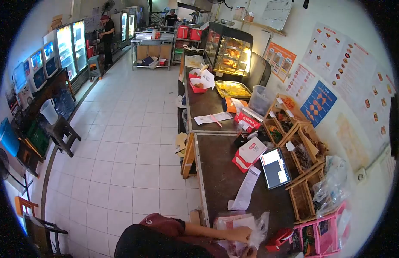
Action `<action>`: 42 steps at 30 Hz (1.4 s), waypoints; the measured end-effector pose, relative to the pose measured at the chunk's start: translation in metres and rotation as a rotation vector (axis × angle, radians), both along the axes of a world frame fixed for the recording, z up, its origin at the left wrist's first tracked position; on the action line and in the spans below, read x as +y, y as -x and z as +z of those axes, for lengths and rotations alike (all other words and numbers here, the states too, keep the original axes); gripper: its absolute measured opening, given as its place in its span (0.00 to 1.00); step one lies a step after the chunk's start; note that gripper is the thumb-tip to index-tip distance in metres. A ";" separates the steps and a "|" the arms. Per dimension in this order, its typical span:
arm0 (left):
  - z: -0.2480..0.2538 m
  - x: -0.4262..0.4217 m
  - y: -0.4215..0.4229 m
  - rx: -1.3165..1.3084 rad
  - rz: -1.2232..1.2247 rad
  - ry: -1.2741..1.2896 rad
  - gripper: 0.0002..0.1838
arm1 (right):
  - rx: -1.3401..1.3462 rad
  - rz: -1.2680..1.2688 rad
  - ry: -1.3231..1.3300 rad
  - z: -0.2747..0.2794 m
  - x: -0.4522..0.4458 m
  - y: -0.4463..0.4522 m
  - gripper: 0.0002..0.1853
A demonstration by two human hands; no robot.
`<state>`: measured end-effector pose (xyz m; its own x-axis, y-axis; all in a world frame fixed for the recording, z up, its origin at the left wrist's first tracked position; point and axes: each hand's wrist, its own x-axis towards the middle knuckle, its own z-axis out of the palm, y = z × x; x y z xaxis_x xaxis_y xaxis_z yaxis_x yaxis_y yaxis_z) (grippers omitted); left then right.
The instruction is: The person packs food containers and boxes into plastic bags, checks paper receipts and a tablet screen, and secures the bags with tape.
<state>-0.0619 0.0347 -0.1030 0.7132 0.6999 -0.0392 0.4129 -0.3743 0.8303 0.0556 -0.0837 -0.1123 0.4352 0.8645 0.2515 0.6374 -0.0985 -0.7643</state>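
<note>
At the near end of the dark counter, my left hand (pixel 240 234) has its fingers pressed together on the top of a clear plastic bag (pixel 260 228). Inside the bag lies a white and pink box (pixel 238 221). My right hand (pixel 249 253) shows only in part at the bottom edge, close to the bag; its fingers are hidden. A long paper receipt (pixel 246 189) lies just beyond the bag. To the right of the bag sits a red stapler-like object (pixel 279 239).
A red and white box (pixel 249 154) and a tablet (pixel 275 168) lie farther up the counter. Wooden trays (pixel 300 200) and a pink basket (pixel 322 236) line the right side. Two people stand far back, near fridges (pixel 73 49) and a metal table (pixel 153 42).
</note>
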 end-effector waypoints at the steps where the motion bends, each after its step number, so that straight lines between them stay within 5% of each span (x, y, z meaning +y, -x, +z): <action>1: 0.015 -0.003 0.001 0.059 0.020 0.008 0.25 | -0.037 0.027 -0.006 0.005 -0.002 0.001 0.07; 2: 0.037 -0.009 0.006 0.057 0.052 0.087 0.27 | -0.078 0.052 -0.011 0.006 -0.004 -0.003 0.07; 3: 0.010 -0.003 -0.006 0.050 0.050 0.087 0.27 | 0.024 0.043 -0.025 -0.004 0.000 -0.005 0.09; 5: -0.068 0.011 -0.039 -0.721 -0.010 0.177 0.34 | -0.016 -0.011 0.015 0.003 -0.001 -0.007 0.10; 6: -0.083 0.012 -0.042 -0.792 -0.063 0.229 0.34 | -0.044 -0.062 0.055 0.018 0.001 0.002 0.12; 13: -0.117 0.007 -0.031 -0.639 -0.160 0.273 0.33 | 0.126 0.038 0.150 0.045 0.006 0.005 0.16; 15: -0.135 0.011 -0.032 -0.651 -0.169 0.246 0.33 | 0.326 0.118 0.056 -0.021 0.019 -0.038 0.12; 16: -0.146 0.015 -0.034 -0.662 -0.180 0.173 0.33 | 0.519 0.186 -0.060 -0.044 0.014 -0.056 0.08; 19: -0.189 0.024 -0.045 -0.747 -0.255 -0.338 0.32 | 0.519 0.196 0.188 0.023 0.008 -0.050 0.08; 21: -0.204 0.012 -0.031 -0.869 -0.198 0.936 0.25 | 0.583 0.275 0.264 0.045 0.022 -0.047 0.07; 22: -0.212 0.010 -0.037 -0.852 -0.217 0.966 0.25 | 0.627 0.300 0.261 0.042 0.022 -0.048 0.06; 24: -0.224 0.012 -0.041 -0.825 -0.201 0.468 0.29 | 0.650 0.281 0.247 0.035 0.019 -0.048 0.06; 25: -0.175 0.010 -0.019 -0.772 -0.216 0.335 0.27 | 0.662 0.282 0.230 0.031 0.018 -0.048 0.05; 38: -0.179 0.030 -0.043 -0.509 -0.475 0.446 0.15 | 0.755 0.219 0.292 0.037 0.020 -0.044 0.04; 42: -0.130 0.021 -0.002 -0.242 -0.317 0.579 0.13 | 0.742 0.230 0.292 0.028 0.017 -0.049 0.04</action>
